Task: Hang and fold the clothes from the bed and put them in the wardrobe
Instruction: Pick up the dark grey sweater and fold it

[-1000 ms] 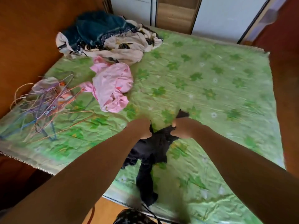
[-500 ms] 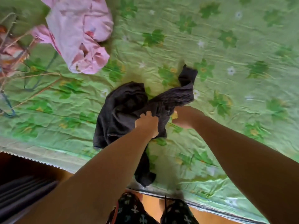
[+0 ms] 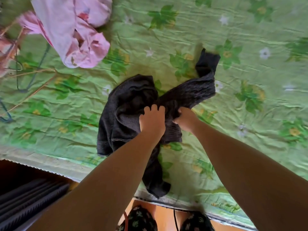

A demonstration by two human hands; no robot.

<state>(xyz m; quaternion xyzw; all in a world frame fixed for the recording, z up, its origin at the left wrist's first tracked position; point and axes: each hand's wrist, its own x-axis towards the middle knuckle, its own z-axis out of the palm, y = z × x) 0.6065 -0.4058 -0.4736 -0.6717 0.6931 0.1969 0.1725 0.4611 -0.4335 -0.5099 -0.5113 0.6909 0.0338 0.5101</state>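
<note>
- Here, the left hand [image 3: 152, 120] and right hand [image 3: 184, 118], side by side, both clutch a bunched dark knit sweater [image 3: 128, 104] on the bed [image 3: 250, 147].
- Risk: its sleeve [image 3: 155, 180], trailing behind the wrists to the bed's near edge, may drag the sweater off.
- Open bed lies right of the right hand; wire hangers [image 3: 33, 71] crowd the far left.

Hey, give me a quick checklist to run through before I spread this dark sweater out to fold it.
1. Left hand grips the dark sweater: ok.
2. Right hand grips it too: ok.
3. Sweater lying flat: not ok, bunched.
4. Lower sleeve fully on the bed: cannot tell, it trails to the edge.
5. Bare green sheet to the right for spreading: ok.
6. Pink garment and hangers apart from the sweater: ok.
</note>
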